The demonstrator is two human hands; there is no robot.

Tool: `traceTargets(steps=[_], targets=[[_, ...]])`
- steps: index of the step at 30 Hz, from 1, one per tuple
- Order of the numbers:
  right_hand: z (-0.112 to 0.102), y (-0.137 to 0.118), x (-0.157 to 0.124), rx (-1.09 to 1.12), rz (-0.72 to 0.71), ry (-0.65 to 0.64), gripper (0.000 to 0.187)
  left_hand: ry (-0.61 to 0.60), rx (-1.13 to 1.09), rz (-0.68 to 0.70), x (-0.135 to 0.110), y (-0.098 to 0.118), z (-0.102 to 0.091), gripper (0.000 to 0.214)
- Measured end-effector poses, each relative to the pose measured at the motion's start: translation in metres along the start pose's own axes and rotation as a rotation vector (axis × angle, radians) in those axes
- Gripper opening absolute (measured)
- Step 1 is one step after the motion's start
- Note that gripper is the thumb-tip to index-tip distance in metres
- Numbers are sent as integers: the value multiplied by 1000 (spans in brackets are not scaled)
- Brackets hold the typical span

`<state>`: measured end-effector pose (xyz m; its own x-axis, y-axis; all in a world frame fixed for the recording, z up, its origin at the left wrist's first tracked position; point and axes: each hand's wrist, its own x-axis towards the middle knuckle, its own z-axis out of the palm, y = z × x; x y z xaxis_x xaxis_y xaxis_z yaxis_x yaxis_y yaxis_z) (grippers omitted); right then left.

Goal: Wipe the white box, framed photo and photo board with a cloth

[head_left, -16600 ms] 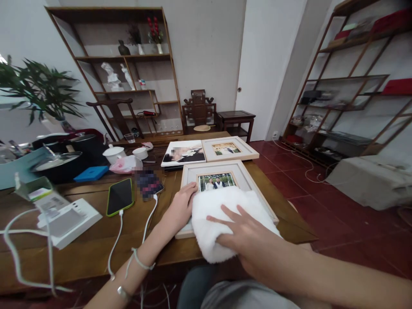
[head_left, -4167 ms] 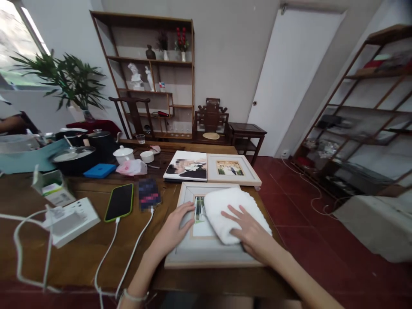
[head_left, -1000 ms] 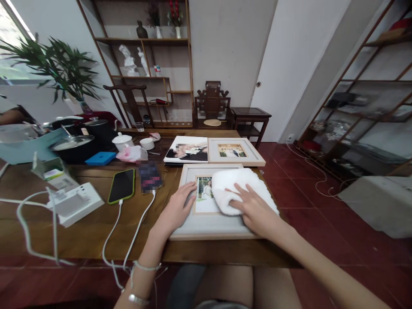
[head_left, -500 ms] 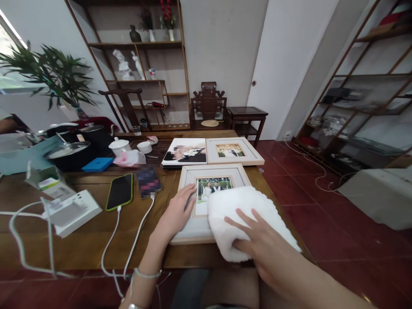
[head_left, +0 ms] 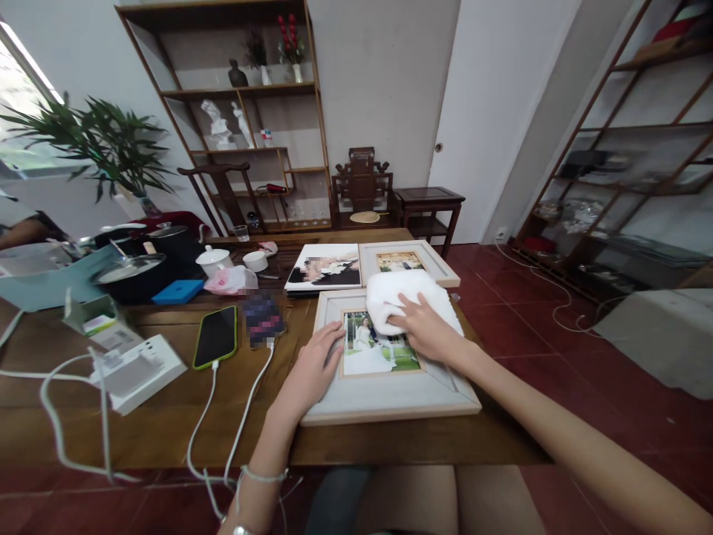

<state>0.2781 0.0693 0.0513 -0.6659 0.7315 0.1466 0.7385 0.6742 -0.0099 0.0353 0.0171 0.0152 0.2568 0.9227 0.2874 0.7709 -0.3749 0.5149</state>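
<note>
A picture frame (head_left: 384, 405) with a pale wooden border, a light mat and a photo of a couple lies flat near the table's front edge. My left hand (head_left: 317, 364) rests flat on its left side, fingers stretched out. Bunched under my right hand (head_left: 426, 327) is a thick white towel (head_left: 412, 290), gripped between thumb and fingers. The towel covers the frame's upper right part and the top of the photo. Behind it lie a second picture frame (head_left: 445, 271) and a photo panel (head_left: 328, 266) side by side.
Left on the wooden table (head_left: 390, 444) are a phone (head_left: 217, 336) on a charging cable, a blurred dark item (head_left: 263, 319), a white box (head_left: 148, 371), a blue box (head_left: 178, 291) and pots (head_left: 134, 271). Beyond stand a chair (head_left: 362, 178) and shelves. A person's arm (head_left: 22, 227) shows at far left.
My right hand has pushed the towel away from me, from the frame's lower right to its upper right, uncovering the lower photo. My left hand stays on the frame's left side.
</note>
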Motion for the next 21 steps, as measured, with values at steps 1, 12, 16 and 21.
traceTargets(steps=[1,12,16,21], targets=[[-2,-7,-8,12,-17,-14,64,1,0,0,0,0,0,31],[-32,-89,-87,265,-107,-260,68,15,32,28,2,1,0,38],[-12,-66,-63,208,-60,-92,65,14,35,32,2,2,-1,39],[2,-11,-13,-10,125,53,63,-2,28,35,2,3,-4,40]])
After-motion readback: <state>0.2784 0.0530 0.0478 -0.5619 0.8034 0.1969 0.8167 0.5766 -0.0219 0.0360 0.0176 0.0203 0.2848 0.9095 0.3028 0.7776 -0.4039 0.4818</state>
